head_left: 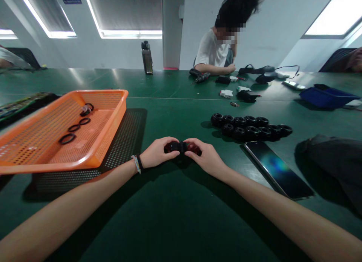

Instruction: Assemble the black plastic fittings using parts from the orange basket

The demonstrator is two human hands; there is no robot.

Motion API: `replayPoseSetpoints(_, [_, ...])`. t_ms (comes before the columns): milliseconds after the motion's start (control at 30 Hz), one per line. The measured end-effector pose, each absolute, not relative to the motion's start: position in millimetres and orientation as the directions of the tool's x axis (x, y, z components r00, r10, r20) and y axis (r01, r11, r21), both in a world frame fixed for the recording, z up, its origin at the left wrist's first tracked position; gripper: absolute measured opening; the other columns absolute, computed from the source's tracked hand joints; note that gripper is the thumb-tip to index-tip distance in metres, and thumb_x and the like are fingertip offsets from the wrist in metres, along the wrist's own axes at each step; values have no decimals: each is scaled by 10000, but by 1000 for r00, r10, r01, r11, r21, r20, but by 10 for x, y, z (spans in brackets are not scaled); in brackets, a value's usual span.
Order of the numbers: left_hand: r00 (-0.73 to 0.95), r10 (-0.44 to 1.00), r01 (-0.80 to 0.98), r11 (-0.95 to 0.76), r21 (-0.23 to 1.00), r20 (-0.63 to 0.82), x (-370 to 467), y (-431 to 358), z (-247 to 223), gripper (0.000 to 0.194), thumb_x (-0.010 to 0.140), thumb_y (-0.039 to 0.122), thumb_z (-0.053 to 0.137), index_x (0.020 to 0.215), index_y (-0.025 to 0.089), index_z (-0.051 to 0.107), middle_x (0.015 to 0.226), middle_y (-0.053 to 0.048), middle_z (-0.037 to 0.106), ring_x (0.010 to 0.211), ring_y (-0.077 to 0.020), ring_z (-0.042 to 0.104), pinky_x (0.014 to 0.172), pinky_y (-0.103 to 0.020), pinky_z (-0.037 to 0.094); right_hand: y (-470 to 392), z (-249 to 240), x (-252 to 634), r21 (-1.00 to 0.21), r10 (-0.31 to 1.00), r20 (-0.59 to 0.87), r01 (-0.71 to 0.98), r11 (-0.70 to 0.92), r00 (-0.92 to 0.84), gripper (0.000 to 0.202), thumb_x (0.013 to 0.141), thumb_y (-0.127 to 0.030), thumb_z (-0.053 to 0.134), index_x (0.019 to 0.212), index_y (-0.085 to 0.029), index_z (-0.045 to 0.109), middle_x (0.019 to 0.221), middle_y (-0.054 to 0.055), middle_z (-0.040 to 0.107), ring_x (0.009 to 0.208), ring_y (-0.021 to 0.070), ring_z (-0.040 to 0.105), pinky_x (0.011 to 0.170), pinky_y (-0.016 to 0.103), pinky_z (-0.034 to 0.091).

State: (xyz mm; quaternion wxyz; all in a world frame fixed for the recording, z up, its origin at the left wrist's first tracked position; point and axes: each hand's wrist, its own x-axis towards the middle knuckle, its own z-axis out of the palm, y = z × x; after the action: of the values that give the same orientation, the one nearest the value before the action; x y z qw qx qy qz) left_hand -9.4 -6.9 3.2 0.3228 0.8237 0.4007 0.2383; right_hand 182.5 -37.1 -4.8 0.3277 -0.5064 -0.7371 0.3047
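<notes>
Near the middle of the table, both hands meet at a small glossy black part (175, 147). My left hand (156, 153) pinches its left side between thumb and fingers. From the other side my right hand (207, 158) grips it the same way, its thumb and fingertips close to those of the left. Whether this is one piece or two pressed together I cannot tell, since the fingers cover much of it. To the right stand two rows of shiny black ring-shaped parts (252, 132), each with a hole in the middle.
An orange mesh basket (93, 156) at left contains several thin black rings (68, 138). A phone (277, 167) lies near my right forearm, beside dark cloth (333, 167). Farther back are a bottle (147, 58), a power drill (202, 77), a blue tray (325, 97) and a seated person (213, 50).
</notes>
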Motion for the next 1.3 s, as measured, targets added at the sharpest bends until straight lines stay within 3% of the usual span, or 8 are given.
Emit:
replayPoseSetpoints(667, [576,809,500,-465,731,120,-92,-84,60,303,758,283,581,1020,130,584,974,-70,640,819,-173,584,736,-291,476,-381,-33,1831,-771,940,184,551,320,-288,183,796,-208,544,977,-198,576,803,15,666,717,152,613,677,314,482])
replayPoseSetpoints(867, [568,815,509,-459,728,117,-93,-82,57,321,753,274,587,1037,124,583,971,-71,641,823,-179,590,736,-291,472,-401,-34,1831,-779,921,234,507,369,-312,336,748,-150,567,1073,-213,505,778,-4,640,695,143,602,664,308,484])
replayPoseSetpoints(1300, [576,810,522,-471,711,113,-90,-86,65,308,758,280,583,1026,129,582,975,-70,641,830,-178,583,754,-295,465,-397,-17,1822,-803,935,189,502,322,-299,253,753,-130,569,986,-218,521,769,-13,639,704,140,606,677,311,485])
